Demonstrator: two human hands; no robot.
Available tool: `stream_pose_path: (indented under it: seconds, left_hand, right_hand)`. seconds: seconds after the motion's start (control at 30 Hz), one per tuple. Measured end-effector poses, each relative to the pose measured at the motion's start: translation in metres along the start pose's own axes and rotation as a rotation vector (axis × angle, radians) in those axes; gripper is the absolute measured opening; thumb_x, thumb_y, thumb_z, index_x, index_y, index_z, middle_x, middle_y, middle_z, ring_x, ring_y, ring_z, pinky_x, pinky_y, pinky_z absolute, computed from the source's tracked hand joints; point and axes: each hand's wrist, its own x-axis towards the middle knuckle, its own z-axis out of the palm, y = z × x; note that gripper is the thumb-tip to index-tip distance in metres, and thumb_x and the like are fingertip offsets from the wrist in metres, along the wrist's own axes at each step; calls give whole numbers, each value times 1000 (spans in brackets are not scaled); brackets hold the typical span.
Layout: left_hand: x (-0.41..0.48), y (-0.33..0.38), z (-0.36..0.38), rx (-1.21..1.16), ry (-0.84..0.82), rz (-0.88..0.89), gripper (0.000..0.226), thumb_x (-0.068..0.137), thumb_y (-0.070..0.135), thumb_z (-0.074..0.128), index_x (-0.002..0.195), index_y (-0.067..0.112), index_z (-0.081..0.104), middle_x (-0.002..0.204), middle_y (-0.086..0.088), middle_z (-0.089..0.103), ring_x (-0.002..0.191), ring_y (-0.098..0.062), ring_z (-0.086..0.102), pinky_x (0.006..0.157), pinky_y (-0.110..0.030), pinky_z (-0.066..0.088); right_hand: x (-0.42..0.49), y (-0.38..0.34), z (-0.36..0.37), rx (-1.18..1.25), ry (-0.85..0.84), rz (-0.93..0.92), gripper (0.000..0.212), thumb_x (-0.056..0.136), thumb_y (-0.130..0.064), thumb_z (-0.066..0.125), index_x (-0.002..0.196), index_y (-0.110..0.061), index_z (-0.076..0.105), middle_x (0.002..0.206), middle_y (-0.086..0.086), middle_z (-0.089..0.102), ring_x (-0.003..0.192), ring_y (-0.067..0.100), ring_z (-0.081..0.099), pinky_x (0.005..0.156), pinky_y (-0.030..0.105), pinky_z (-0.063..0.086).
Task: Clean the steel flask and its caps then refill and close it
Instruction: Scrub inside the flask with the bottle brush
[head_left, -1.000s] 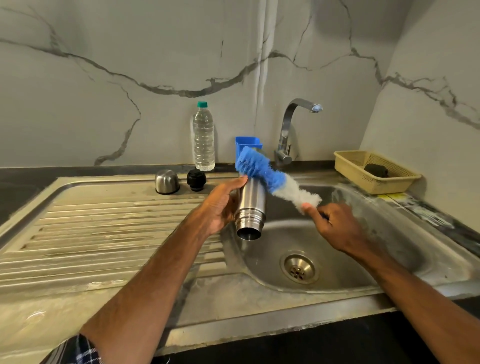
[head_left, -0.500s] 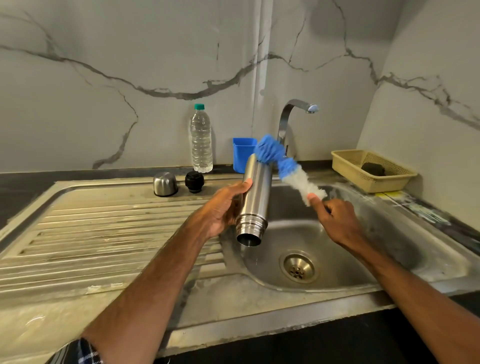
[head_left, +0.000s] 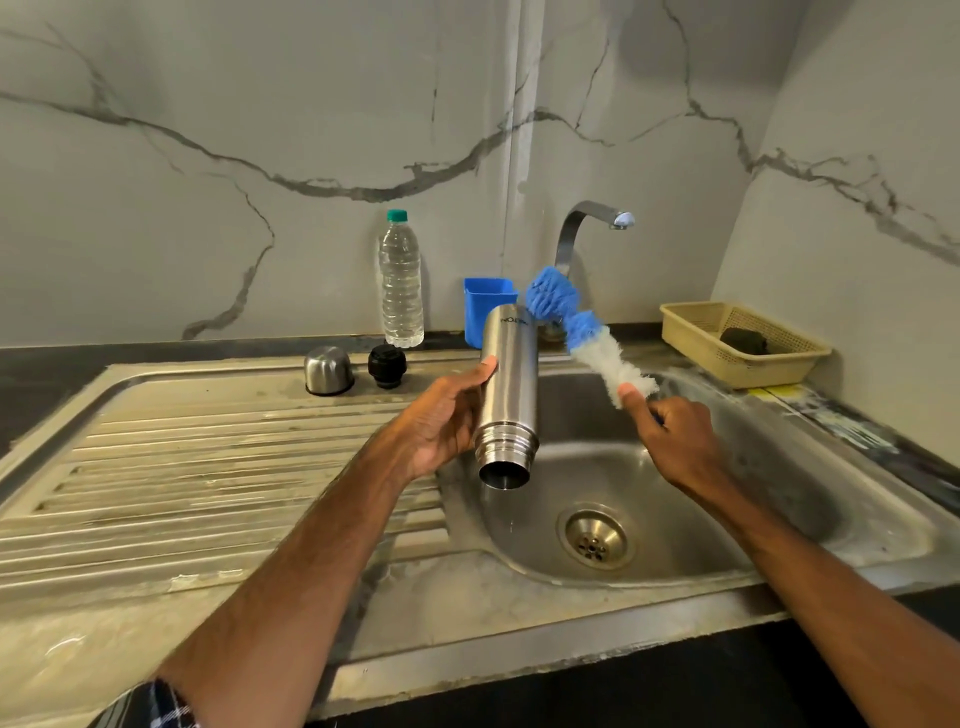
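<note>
The fingers (head_left: 485, 365) of the left hand (head_left: 441, 423) are closed round the steel flask (head_left: 511, 384). The thumb lies on its front side and the other fingers are hidden behind it. The right hand (head_left: 675, 439) grips the handle of the bottle brush (head_left: 579, 325), with the thumb pressed up along the white bristles.

The flask is held in the air over the left part of the sink basin (head_left: 753, 467). It is tilted, with the open mouth low and toward the person and the base high and toward the wall. The brush slants from the right hand up and to the left, so its blue head is at the base end of the flask, on the right side. I cannot tell if it touches the steel there or is only just beside it.

To my eye the outside is the part being scrubbed. For the inside, the brush head must come down to the mouth at the opposite, lower end and line up with the long axis of the flask. The right hand is the nearer one for this.

Further out, the steel cap (head_left: 328, 370) and the black inner cap (head_left: 387, 366) stand side by side on the drainboard (head_left: 208, 457), well apart from the flask. A water bottle (head_left: 400, 286) stands behind them at the wall.
</note>
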Motion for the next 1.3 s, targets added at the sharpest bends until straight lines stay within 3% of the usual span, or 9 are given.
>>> stream_pose_path:
  seconds: [0.13, 0.27, 0.43, 0.57, 0.7, 0.87, 1.0, 1.2, 1.3]
  left_hand:
    - [-1, 7, -4, -153, -1, 16, 76, 85, 32, 77, 144, -4, 45, 145, -29, 51, 136, -46, 49, 117, -59, 34]
    - [-4, 7, -6, -125, 53, 15, 71, 88, 38, 76, 141, 0, 48, 139, -28, 58, 129, -42, 57, 107, -54, 48]
    - [-7, 6, -1, -43, 22, -10, 46, 95, 31, 66, 129, 0, 57, 102, -12, 74, 93, -25, 73, 81, -37, 63]
    - [-6, 5, 7, 12, 22, -2, 58, 88, 33, 73, 132, 0, 55, 109, -13, 71, 101, -28, 69, 93, -43, 58]
    - [-7, 7, 9, 27, 5, -7, 48, 92, 33, 68, 127, 2, 57, 92, -9, 74, 85, -25, 73, 68, -35, 62]
    - [-6, 9, 2, 69, -4, 25, 60, 82, 31, 75, 130, 0, 56, 99, -11, 75, 93, -25, 73, 77, -35, 62]
    - [-7, 6, 3, 99, -3, 15, 59, 80, 34, 76, 126, 1, 59, 100, -11, 73, 97, -28, 70, 86, -39, 58]
    - [-8, 7, 3, 37, -11, 9, 58, 81, 32, 75, 128, 1, 58, 97, -9, 74, 91, -25, 72, 74, -35, 62]
    - [-9, 9, 2, -10, 7, 17, 59, 85, 29, 73, 132, 0, 56, 99, -10, 73, 90, -25, 72, 68, -33, 62]
  right_hand:
    - [-4, 3, -2, 28, -9, -130, 60, 96, -48, 51, 48, -13, 46, 41, -8, 37, 36, 8, 38, 43, 18, 35]
    - [-3, 3, 0, 29, -45, -158, 60, 97, -48, 53, 48, -15, 45, 40, -8, 37, 37, 8, 35, 41, 20, 32]
    - [-3, -1, 1, 71, -30, -119, 59, 99, -44, 52, 48, -17, 45, 37, -9, 39, 35, 7, 37, 41, 17, 30]
    - [-5, -1, 1, 102, -52, -121, 59, 98, -48, 51, 48, -16, 46, 37, -9, 41, 35, 7, 36, 41, 18, 32]
    - [-2, -1, -2, 54, -45, -79, 59, 99, -48, 48, 52, -12, 50, 43, -6, 43, 35, 5, 39, 41, 15, 32]
    - [-6, -1, -2, 60, -54, -165, 59, 97, -48, 50, 48, -15, 48, 38, -7, 39, 35, 8, 37, 41, 18, 35]
    - [-2, -1, -1, 81, -46, -118, 56, 99, -45, 50, 50, -17, 50, 38, -9, 43, 35, 6, 41, 40, 17, 35]
    - [-2, 4, -2, 55, -55, -115, 57, 97, -49, 48, 51, -15, 50, 44, -6, 44, 36, 6, 40, 39, 16, 34]
    - [-3, 6, 0, 22, -100, -177, 65, 95, -56, 47, 51, -9, 52, 44, -2, 43, 37, 6, 36, 43, 26, 34]
